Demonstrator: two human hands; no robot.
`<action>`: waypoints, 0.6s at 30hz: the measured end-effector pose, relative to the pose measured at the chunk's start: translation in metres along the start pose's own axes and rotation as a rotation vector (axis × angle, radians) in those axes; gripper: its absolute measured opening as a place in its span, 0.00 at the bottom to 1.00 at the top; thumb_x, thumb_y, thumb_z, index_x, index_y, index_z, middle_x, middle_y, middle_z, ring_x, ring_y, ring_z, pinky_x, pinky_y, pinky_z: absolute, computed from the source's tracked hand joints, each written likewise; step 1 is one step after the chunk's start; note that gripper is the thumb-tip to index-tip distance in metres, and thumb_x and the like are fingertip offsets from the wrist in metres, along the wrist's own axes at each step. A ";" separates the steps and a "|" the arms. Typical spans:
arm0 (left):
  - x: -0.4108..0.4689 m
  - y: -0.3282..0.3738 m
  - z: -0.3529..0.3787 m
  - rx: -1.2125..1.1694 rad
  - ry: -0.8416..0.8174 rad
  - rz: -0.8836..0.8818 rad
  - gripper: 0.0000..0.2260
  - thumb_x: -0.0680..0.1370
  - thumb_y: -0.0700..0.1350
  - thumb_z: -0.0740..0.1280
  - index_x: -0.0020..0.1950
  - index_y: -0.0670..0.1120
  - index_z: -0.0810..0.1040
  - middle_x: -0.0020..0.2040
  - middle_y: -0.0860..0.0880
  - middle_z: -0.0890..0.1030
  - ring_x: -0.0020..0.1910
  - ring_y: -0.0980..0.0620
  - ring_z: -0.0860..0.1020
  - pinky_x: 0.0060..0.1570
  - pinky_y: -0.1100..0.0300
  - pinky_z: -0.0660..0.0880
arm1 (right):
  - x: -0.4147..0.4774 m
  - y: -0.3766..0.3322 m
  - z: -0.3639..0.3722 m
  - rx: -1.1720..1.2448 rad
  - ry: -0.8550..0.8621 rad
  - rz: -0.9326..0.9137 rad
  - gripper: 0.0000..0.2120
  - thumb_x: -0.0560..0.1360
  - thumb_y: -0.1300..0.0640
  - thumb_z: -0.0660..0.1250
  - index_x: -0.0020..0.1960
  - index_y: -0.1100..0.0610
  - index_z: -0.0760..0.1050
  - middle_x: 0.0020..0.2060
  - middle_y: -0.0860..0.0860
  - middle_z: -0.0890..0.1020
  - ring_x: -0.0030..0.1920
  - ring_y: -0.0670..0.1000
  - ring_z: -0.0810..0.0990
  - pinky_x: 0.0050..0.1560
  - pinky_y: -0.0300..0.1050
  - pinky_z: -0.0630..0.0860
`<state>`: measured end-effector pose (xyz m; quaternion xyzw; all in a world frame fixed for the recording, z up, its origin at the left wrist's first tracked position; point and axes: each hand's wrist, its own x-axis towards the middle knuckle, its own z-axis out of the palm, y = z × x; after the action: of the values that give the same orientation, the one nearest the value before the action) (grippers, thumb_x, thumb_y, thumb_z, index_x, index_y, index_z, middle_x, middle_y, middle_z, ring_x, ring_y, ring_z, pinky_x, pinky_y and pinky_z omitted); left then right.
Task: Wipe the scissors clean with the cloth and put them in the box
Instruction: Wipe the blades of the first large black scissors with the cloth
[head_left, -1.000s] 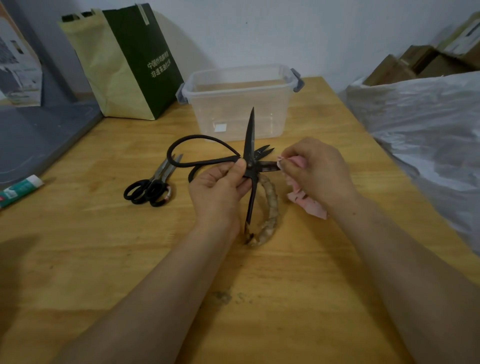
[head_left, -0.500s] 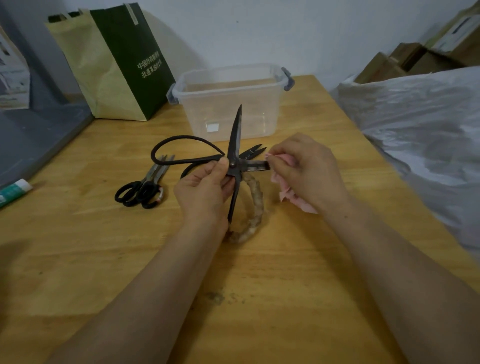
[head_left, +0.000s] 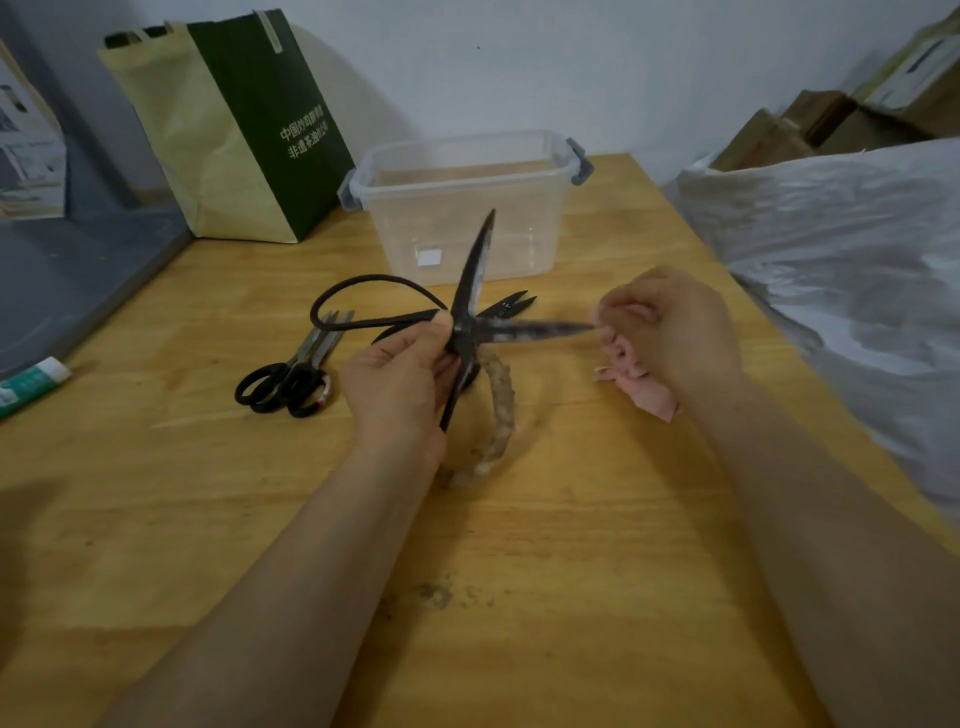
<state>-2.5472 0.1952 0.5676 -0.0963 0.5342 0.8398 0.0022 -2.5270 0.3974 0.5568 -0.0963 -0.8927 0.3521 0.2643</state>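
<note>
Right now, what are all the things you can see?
big scissors: 1, black, open, held above the table
cloth: 1, pink, in right hand
box: 1, clear with grey latches, far side of table
small scissors: 1 or 2, cannot tell, black handles, on table left of big scissors
snips: 1, black, on table behind big scissors, mostly hidden
bag: 1, green and tan, far left by wall
tube: 1, white and green, table's left edge
plastic sheet: 1, grey-white, right of table
cartons: several, brown, far right
table: 1, wooden
left hand: grips big scissors near the pivot
right hand: holds cloth at a blade tip
</note>
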 end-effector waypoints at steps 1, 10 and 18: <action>0.000 -0.001 0.000 0.048 -0.010 -0.006 0.05 0.73 0.39 0.72 0.38 0.43 0.80 0.36 0.46 0.85 0.37 0.52 0.84 0.34 0.64 0.79 | 0.002 -0.002 -0.006 0.067 0.056 0.046 0.04 0.75 0.59 0.67 0.44 0.53 0.81 0.44 0.51 0.79 0.42 0.48 0.79 0.39 0.32 0.72; -0.002 -0.009 0.002 0.206 -0.196 -0.096 0.03 0.73 0.36 0.72 0.39 0.40 0.80 0.36 0.45 0.84 0.35 0.52 0.83 0.34 0.65 0.79 | -0.014 -0.043 -0.012 0.354 -0.053 -0.213 0.11 0.72 0.64 0.71 0.48 0.50 0.81 0.44 0.49 0.82 0.43 0.42 0.81 0.43 0.35 0.77; -0.006 -0.014 0.001 0.272 -0.291 -0.059 0.07 0.72 0.30 0.69 0.47 0.39 0.82 0.44 0.39 0.84 0.43 0.45 0.83 0.46 0.55 0.81 | -0.018 -0.037 0.016 0.134 -0.246 -0.344 0.06 0.71 0.62 0.72 0.48 0.58 0.84 0.44 0.49 0.80 0.46 0.48 0.79 0.48 0.38 0.74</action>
<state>-2.5404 0.2025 0.5564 0.0117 0.6336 0.7647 0.1168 -2.5200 0.3546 0.5653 0.1189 -0.8962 0.3692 0.2152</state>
